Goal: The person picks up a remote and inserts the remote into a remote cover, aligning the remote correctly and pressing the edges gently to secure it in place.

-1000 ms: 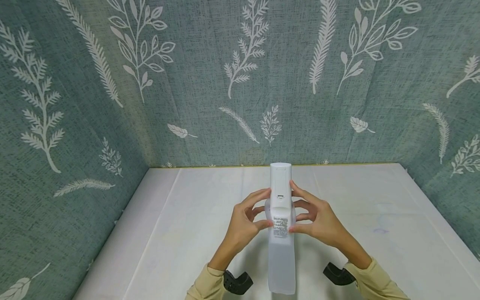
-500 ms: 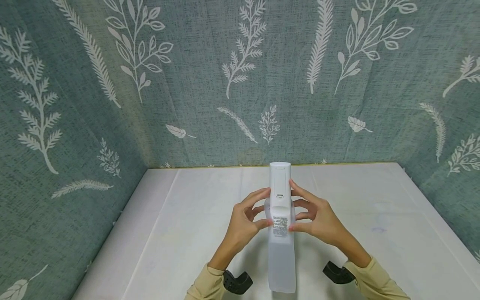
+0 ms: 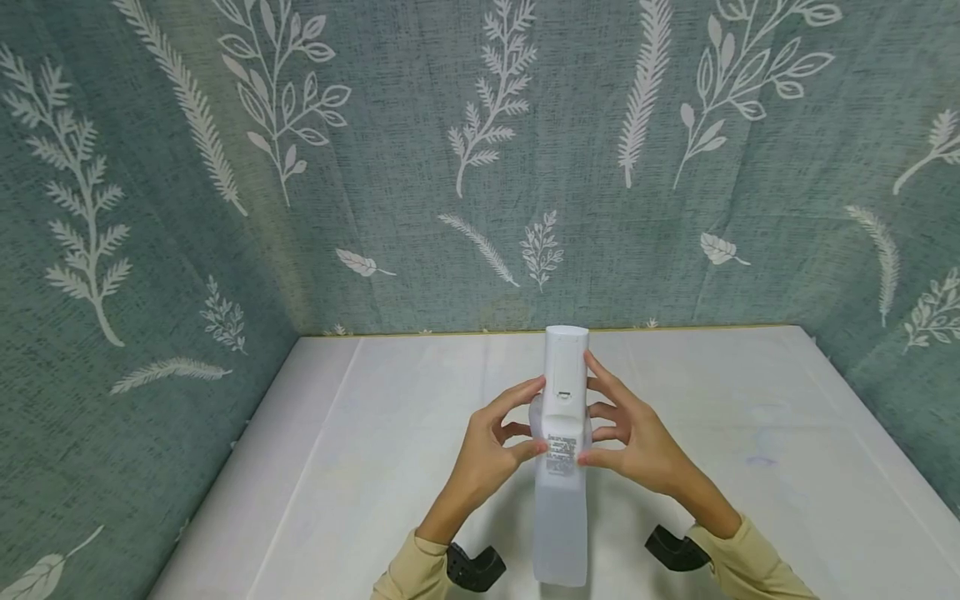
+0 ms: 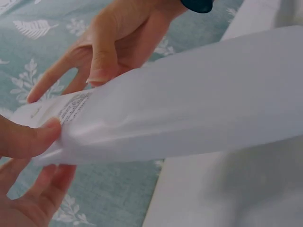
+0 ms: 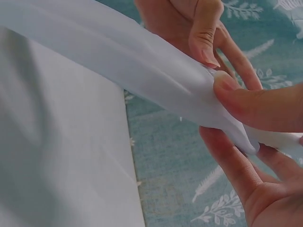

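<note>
A white remote control (image 3: 566, 360), its back with battery cover and printed label facing up, sits partly inside a frosted translucent sleeve (image 3: 560, 533). The sleeve's lower part hangs toward the front, beyond the label. My left hand (image 3: 483, 454) pinches the sleeve's mouth and the remote from the left, thumb near the label. From the right, my right hand (image 3: 648, 446) holds the same place between thumb and fingers. In the left wrist view the sleeve (image 4: 189, 99) looks smooth and stretches off to the right. The remote's front face is hidden.
A white table (image 3: 360, 467) lies below, with a faint mark on its right side. Green leaf-patterned cloth (image 3: 405, 167) rises behind it and at both sides. Black bands (image 3: 476, 567) are on both wrists, beside beige sleeves.
The remote's far end has tipped slightly to the right, while the lower end of the sleeve has swung a little left. Both hands keep their hold in nearly the same place.
</note>
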Tool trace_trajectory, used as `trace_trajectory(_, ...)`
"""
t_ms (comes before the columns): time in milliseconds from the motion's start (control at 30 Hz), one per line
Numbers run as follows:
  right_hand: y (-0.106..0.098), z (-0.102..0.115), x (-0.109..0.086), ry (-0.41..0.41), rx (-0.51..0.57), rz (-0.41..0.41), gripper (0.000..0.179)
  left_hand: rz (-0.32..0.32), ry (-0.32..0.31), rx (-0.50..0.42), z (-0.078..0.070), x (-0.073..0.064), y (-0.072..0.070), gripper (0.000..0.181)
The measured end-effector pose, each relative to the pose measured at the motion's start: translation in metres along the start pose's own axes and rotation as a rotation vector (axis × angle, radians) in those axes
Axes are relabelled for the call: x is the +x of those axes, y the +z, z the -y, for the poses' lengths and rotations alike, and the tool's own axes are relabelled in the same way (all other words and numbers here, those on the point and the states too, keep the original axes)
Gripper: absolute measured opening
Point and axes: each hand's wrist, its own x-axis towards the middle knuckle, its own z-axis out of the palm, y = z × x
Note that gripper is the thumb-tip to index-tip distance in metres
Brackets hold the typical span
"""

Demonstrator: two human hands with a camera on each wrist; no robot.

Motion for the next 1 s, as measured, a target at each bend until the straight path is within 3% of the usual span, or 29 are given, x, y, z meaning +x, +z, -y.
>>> trace_trajectory(333,0.0,0.003,0.0,0.018,0.008,0.002,0.112,0.024,-0.03,-0.011,-0.002,-0.001,-0.001,0.075)
trace_trajectory(667,0.0,0.005,0.0,0.011,0.023,0.012,0.111,0.026,-0.038,-0.013,-0.029,-0.002,0.001,0.069)
trace_trajectory(767,0.0,0.005,0.0,0.002,0.025,0.015,0.111,0.022,-0.03,-0.011,-0.027,-0.001,0.001,0.069)
trace_trajectory(1000,0.0,0.005,-0.001,0.016,0.011,0.01,0.111,0.006,-0.022,-0.021,-0.003,-0.001,0.0,0.073)
